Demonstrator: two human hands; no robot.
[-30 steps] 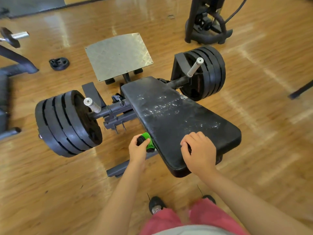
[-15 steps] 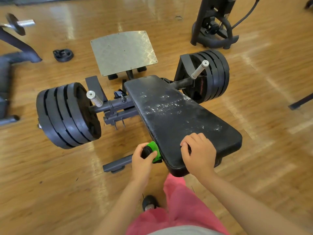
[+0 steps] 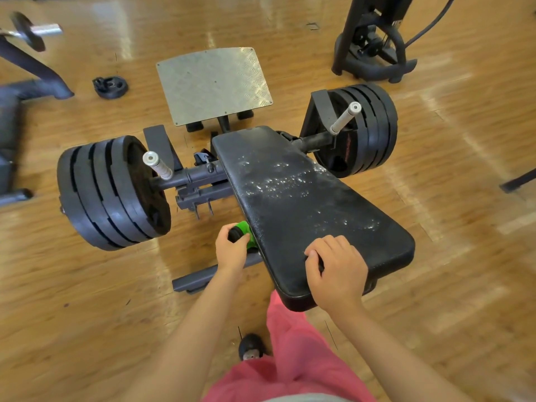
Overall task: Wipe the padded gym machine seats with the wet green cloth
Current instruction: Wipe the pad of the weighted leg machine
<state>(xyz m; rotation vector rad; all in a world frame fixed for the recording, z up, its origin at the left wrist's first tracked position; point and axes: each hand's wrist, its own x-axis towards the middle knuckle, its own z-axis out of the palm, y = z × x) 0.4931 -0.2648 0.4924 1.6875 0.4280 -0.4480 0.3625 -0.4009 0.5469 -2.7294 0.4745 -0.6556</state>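
Note:
A long black padded seat [image 3: 304, 204] of a plate-loaded machine stretches away from me, with wet, shiny streaks across its middle. My left hand [image 3: 232, 250] grips the bunched green cloth [image 3: 245, 230] and holds it against the pad's left side edge; a dark patch shows in the fist. On the near end of the pad, my right hand [image 3: 336, 271] rests knuckles up with its fingers curled, and nothing shows in it.
Stacks of black weight plates hang on the left [image 3: 110, 192] and right [image 3: 362, 132] of the seat. A metal foot plate [image 3: 214, 82] lies beyond it. Another machine's base [image 3: 374, 53] stands at the back right, and a small loose plate [image 3: 110, 87] lies on the wood floor.
My left hand slid the cloth toward me along the pad's left edge, then away again. The right hand stayed on the near end. My view shifted slightly.

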